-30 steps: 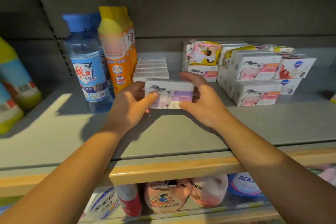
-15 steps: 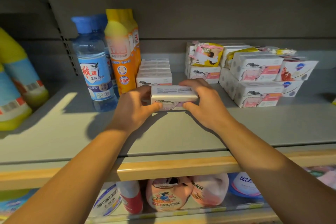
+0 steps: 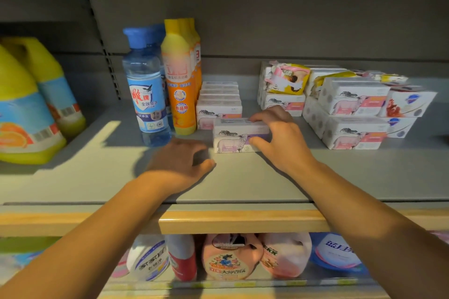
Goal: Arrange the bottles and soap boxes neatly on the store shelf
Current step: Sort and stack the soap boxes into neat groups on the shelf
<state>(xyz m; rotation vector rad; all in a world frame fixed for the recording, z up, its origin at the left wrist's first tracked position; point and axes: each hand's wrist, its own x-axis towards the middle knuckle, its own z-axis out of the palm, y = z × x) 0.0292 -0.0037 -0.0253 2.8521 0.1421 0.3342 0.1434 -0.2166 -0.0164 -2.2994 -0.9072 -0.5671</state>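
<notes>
A white soap box with a purple sheep print (image 3: 237, 137) stands on the grey shelf (image 3: 243, 177), in front of a row of like boxes (image 3: 220, 102). My right hand (image 3: 277, 136) holds its right end, fingers over the top and thumb on the front. My left hand (image 3: 181, 162) hovers just left of the box, fingers loosely curled, holding nothing. A clear blue-capped bottle (image 3: 145, 85) and an orange-yellow bottle (image 3: 178, 77) stand upright left of the row. Stacked soap boxes (image 3: 352, 109) fill the right side.
Two large yellow jugs (image 3: 26, 104) stand at the far left. A loose yellow-pink packet (image 3: 286, 79) lies on the right stacks. A wooden shelf edge (image 3: 240, 221) runs across below, with several bottles and pouches (image 3: 228, 257) on the lower shelf.
The purple box was set down on the shelf in front of the row. My left hand let go of it and drew back to the left; my right hand stays on it.
</notes>
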